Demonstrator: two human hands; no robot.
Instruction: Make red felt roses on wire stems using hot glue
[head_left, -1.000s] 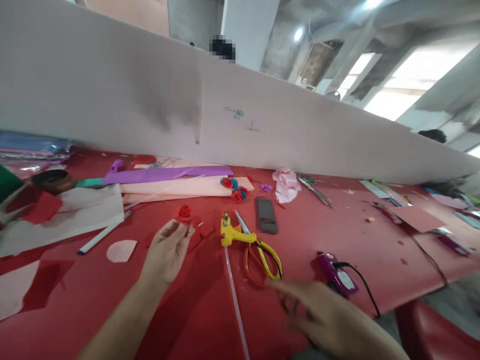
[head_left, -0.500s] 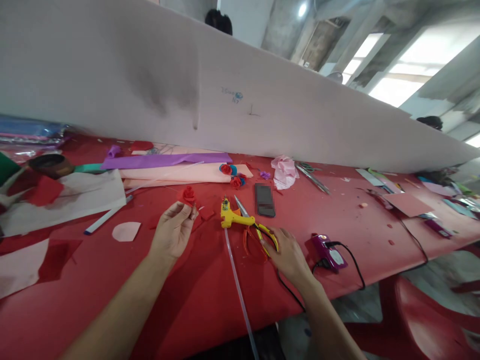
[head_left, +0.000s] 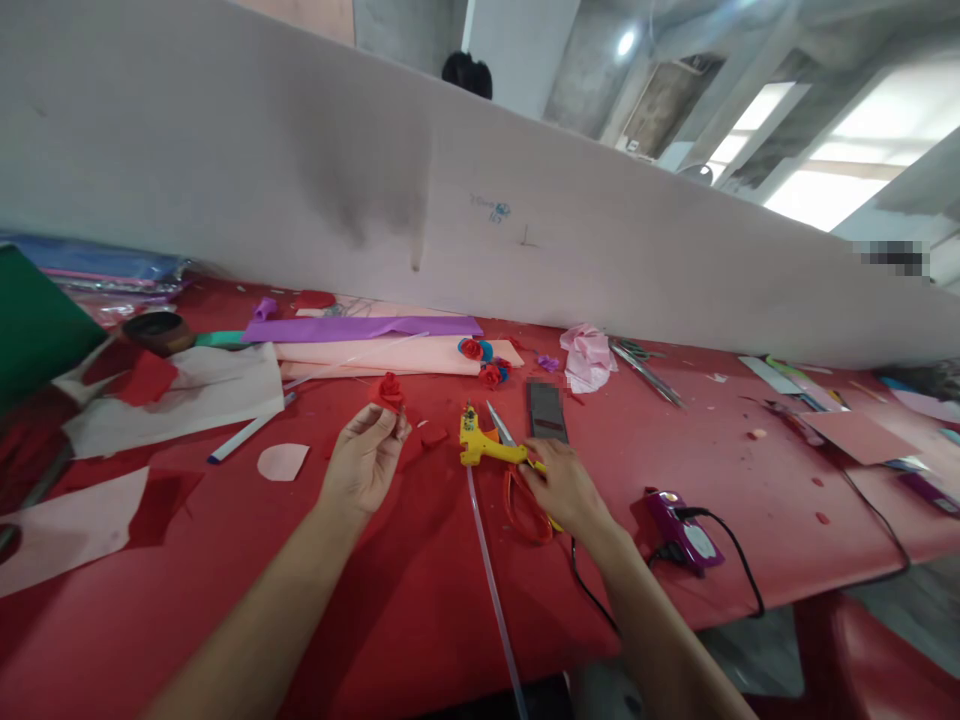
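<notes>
Pinched between the fingertips of my left hand (head_left: 367, 455) is a red paper flower (head_left: 388, 392). My right hand (head_left: 566, 490) has its fingers on the handle of a yellow glue gun (head_left: 491, 448), which lies on the red table (head_left: 420, 610). A clear glue stick (head_left: 491, 585) runs from the gun toward the front edge. Scissors with orange handles (head_left: 517, 515) lie beneath and beside the gun. Just behind my right hand is a dark phone (head_left: 547, 412). Small red and blue flowers (head_left: 491, 373) lie behind the gun.
A purple box with cables (head_left: 684, 532) stands at the right. Crumpled pink paper (head_left: 589, 357) and tweezers (head_left: 649, 372) lie at the back. Left are a marker (head_left: 251, 430), a tape roll (head_left: 156, 333) and paper pieces. A white partition (head_left: 315, 180) rises behind the table.
The view has shifted, so the scene sits further right. My right hand has moved forward along the glue gun's handle, nearer the phone. My left hand keeps holding the red flower.
</notes>
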